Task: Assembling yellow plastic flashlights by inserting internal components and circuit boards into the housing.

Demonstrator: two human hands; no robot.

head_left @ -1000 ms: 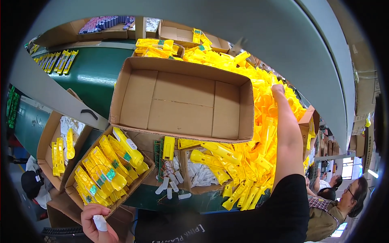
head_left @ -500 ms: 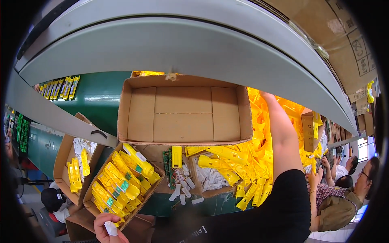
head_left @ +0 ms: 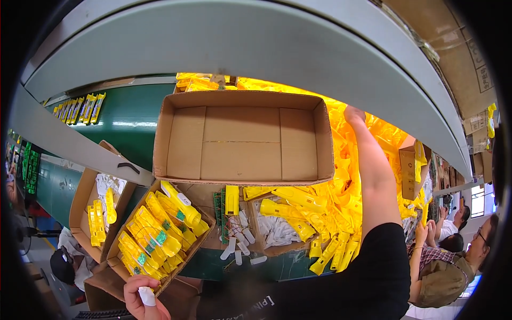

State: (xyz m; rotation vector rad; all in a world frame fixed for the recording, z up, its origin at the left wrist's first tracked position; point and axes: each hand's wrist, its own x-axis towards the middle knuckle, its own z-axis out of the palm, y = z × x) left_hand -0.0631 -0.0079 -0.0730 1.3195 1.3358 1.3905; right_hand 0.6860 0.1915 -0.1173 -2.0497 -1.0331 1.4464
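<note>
My right arm stretches away over a large heap of yellow plastic housings (head_left: pixel 341 165). My right hand (head_left: pixel 354 114) is at the far part of that heap, close under the grey beam; its fingers are mostly hidden. At the lower left, my left hand (head_left: pixel 143 297) is curled beside the near corner of a cardboard box (head_left: pixel 200 242), with a white wrap on one digit. What its bent fingers grip, if anything, cannot be made out. Inside that box lie rows of yellow housings (head_left: pixel 152 234) with green circuit boards and thin wires.
A shallow cardboard box (head_left: pixel 242 154) stands mid-bench with its bottom showing. In front lie green circuit boards (head_left: pixel 220 208), white plastic pieces (head_left: pixel 277 229) and loose housings. A grey beam (head_left: pixel 213 48) crosses overhead. A co-worker (head_left: pixel 448 266) sits at the right.
The view has shifted slightly, showing more of the far heap below the beam. My right hand now shows more at the heap. My left hand stays beside the box corner.
</note>
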